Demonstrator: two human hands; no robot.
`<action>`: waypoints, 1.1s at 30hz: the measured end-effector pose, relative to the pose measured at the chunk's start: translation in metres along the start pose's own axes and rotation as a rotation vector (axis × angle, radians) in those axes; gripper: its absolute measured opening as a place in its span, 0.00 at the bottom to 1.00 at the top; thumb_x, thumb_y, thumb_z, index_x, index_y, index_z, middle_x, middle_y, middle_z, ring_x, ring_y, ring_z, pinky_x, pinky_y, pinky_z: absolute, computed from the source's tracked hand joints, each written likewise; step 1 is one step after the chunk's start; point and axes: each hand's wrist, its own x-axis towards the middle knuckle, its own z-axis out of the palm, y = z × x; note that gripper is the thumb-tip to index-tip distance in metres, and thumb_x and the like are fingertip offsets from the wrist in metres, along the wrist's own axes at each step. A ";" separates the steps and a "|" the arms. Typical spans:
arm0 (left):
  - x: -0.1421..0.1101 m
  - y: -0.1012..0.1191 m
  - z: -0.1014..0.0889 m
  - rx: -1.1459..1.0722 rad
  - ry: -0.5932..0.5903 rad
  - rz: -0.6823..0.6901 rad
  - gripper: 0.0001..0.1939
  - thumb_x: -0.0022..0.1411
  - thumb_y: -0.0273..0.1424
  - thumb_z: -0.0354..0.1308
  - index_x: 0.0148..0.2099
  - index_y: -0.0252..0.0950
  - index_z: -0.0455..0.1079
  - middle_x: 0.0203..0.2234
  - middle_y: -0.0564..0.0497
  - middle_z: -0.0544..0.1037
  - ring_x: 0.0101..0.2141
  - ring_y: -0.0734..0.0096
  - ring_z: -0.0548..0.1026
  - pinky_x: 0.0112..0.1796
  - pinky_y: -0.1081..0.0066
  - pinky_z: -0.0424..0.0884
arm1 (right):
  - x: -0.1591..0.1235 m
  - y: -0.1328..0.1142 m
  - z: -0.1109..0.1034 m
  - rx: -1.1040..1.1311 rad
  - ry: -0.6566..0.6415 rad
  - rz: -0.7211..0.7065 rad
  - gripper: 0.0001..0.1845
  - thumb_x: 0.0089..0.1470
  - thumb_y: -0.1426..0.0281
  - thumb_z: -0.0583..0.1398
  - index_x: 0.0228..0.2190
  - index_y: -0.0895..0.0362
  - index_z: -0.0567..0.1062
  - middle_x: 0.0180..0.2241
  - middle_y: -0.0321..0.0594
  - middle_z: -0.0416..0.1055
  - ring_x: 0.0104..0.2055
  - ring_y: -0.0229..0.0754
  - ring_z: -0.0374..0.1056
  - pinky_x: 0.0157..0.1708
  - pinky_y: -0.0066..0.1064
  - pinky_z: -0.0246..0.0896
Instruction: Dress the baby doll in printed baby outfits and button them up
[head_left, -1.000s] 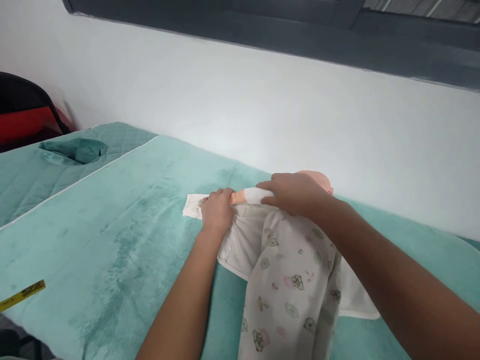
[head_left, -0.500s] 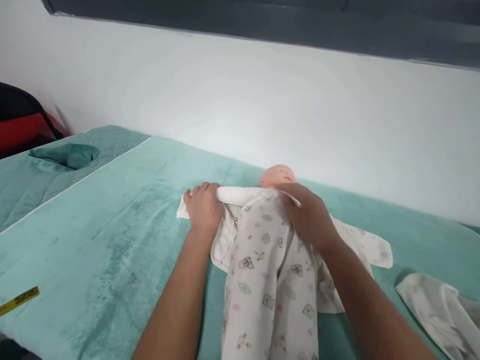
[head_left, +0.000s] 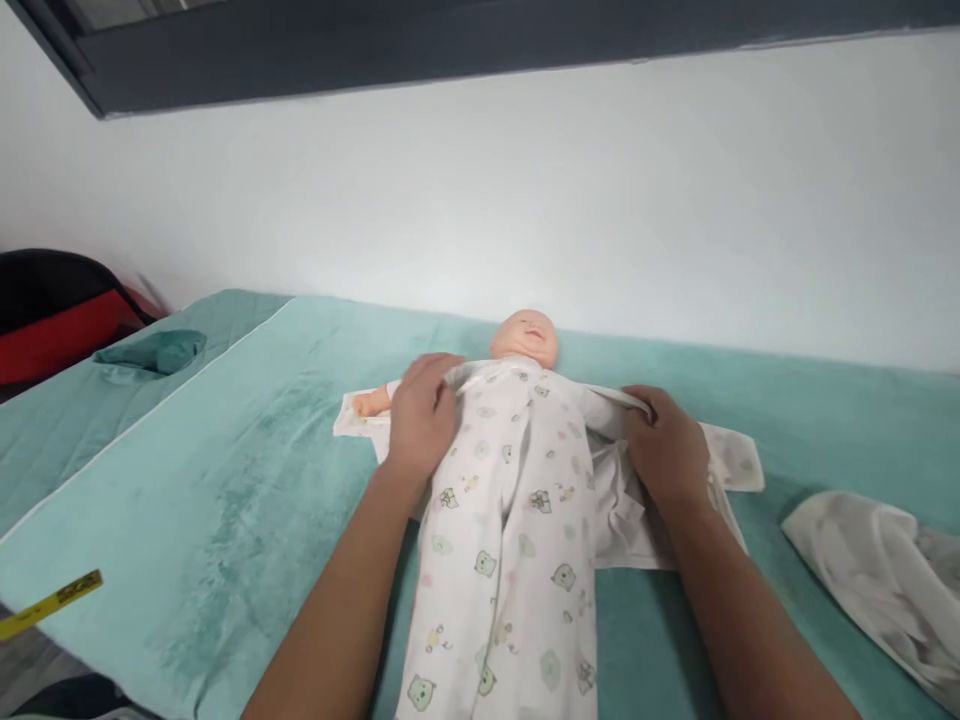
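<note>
A baby doll point(head_left: 525, 335) lies on its back, its head toward the wall. White printed baby pants point(head_left: 506, 500) cover its front from the chest down, with a seam between the legs. Beneath spreads a white baby shirt point(head_left: 739, 455), sleeves out to both sides. My left hand point(head_left: 424, 412) is closed around the waistband's left end, over the doll's upper arm; the doll's small hand point(head_left: 371, 402) shows beyond it. My right hand point(head_left: 667, 445) pinches the waistband's other end between thumb and fingers and stretches it out to the right.
A crumpled white cloth point(head_left: 877, 580) lies at the right on the green padded bed cover point(head_left: 247, 520). A yellow strip point(head_left: 52, 605) crosses the front left edge. The white wall point(head_left: 480, 200) closes off the back, and a red and black object point(head_left: 67, 315) stands far left.
My right hand has moved from the doll's arm to the right, drawing the waistband across its chest. My left hand has shifted inward from the doll's wrist. The view has turned, uncovering the head.
</note>
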 end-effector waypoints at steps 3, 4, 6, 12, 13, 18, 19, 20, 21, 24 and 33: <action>0.000 0.036 0.005 -0.165 -0.256 0.094 0.18 0.65 0.28 0.44 0.49 0.41 0.73 0.50 0.51 0.75 0.52 0.69 0.72 0.54 0.68 0.68 | 0.003 -0.001 -0.002 0.020 -0.034 0.013 0.21 0.52 0.68 0.52 0.46 0.51 0.76 0.40 0.43 0.77 0.40 0.51 0.70 0.35 0.37 0.58; 0.001 0.047 0.007 -0.139 -0.321 0.127 0.18 0.67 0.29 0.44 0.49 0.41 0.73 0.52 0.51 0.74 0.53 0.69 0.71 0.55 0.68 0.67 | 0.004 -0.001 -0.002 0.031 -0.042 0.019 0.21 0.52 0.68 0.52 0.45 0.51 0.76 0.40 0.42 0.77 0.39 0.51 0.70 0.35 0.37 0.58; 0.008 0.069 0.016 -0.008 -0.422 0.226 0.17 0.68 0.33 0.44 0.50 0.40 0.72 0.53 0.50 0.73 0.55 0.67 0.69 0.58 0.66 0.63 | 0.006 0.000 -0.001 0.060 -0.042 0.032 0.20 0.51 0.68 0.53 0.44 0.50 0.76 0.40 0.42 0.77 0.40 0.51 0.70 0.35 0.37 0.58; 0.034 0.118 0.063 0.508 -0.765 0.411 0.14 0.60 0.33 0.55 0.46 0.34 0.72 0.47 0.42 0.75 0.51 0.56 0.70 0.53 0.57 0.63 | 0.009 0.001 0.001 0.199 0.027 -0.003 0.20 0.47 0.72 0.54 0.42 0.53 0.76 0.42 0.40 0.78 0.43 0.49 0.71 0.42 0.39 0.61; 0.036 0.123 0.071 0.559 -0.794 0.407 0.14 0.59 0.31 0.56 0.48 0.33 0.71 0.47 0.41 0.74 0.50 0.55 0.70 0.51 0.57 0.64 | 0.009 0.000 0.002 0.222 0.041 -0.011 0.20 0.46 0.72 0.54 0.41 0.53 0.76 0.41 0.40 0.78 0.43 0.49 0.71 0.43 0.39 0.62; 0.040 0.132 0.100 0.640 -0.855 0.397 0.18 0.58 0.28 0.56 0.52 0.32 0.68 0.47 0.39 0.73 0.49 0.53 0.70 0.49 0.55 0.65 | 0.011 0.001 0.001 0.296 0.055 -0.043 0.19 0.43 0.73 0.54 0.38 0.54 0.76 0.40 0.41 0.77 0.42 0.48 0.71 0.46 0.41 0.63; 0.041 0.131 0.100 0.636 -0.861 0.401 0.18 0.58 0.27 0.56 0.52 0.33 0.68 0.47 0.40 0.73 0.49 0.53 0.71 0.48 0.56 0.65 | 0.012 0.002 0.001 0.313 0.052 -0.043 0.19 0.42 0.72 0.54 0.38 0.55 0.76 0.40 0.42 0.77 0.42 0.48 0.71 0.46 0.42 0.63; 0.042 0.130 0.098 0.629 -0.860 0.408 0.18 0.58 0.26 0.56 0.51 0.34 0.68 0.47 0.41 0.74 0.49 0.54 0.71 0.48 0.57 0.66 | 0.013 0.004 0.001 0.337 0.049 -0.037 0.19 0.42 0.72 0.54 0.38 0.55 0.76 0.40 0.42 0.77 0.42 0.48 0.71 0.46 0.42 0.63; 0.044 0.127 0.093 0.623 -0.850 0.417 0.17 0.57 0.25 0.56 0.51 0.35 0.67 0.46 0.42 0.74 0.49 0.54 0.71 0.47 0.58 0.66 | 0.015 0.006 0.001 0.375 0.044 -0.026 0.19 0.42 0.72 0.54 0.37 0.55 0.76 0.40 0.42 0.77 0.42 0.48 0.71 0.47 0.43 0.63; 0.051 0.119 0.066 0.603 -0.763 0.439 0.15 0.56 0.21 0.55 0.47 0.36 0.67 0.45 0.43 0.74 0.47 0.55 0.71 0.44 0.60 0.67 | 0.020 0.012 0.000 0.616 0.014 0.049 0.19 0.38 0.73 0.54 0.35 0.55 0.76 0.39 0.42 0.77 0.42 0.47 0.72 0.45 0.41 0.65; 0.062 0.105 0.028 0.579 -0.564 0.351 0.13 0.58 0.19 0.49 0.44 0.36 0.65 0.42 0.45 0.74 0.41 0.59 0.72 0.37 0.65 0.68 | 0.023 0.017 0.006 1.193 0.060 0.252 0.17 0.31 0.74 0.56 0.31 0.54 0.69 0.34 0.37 0.73 0.39 0.43 0.71 0.37 0.35 0.69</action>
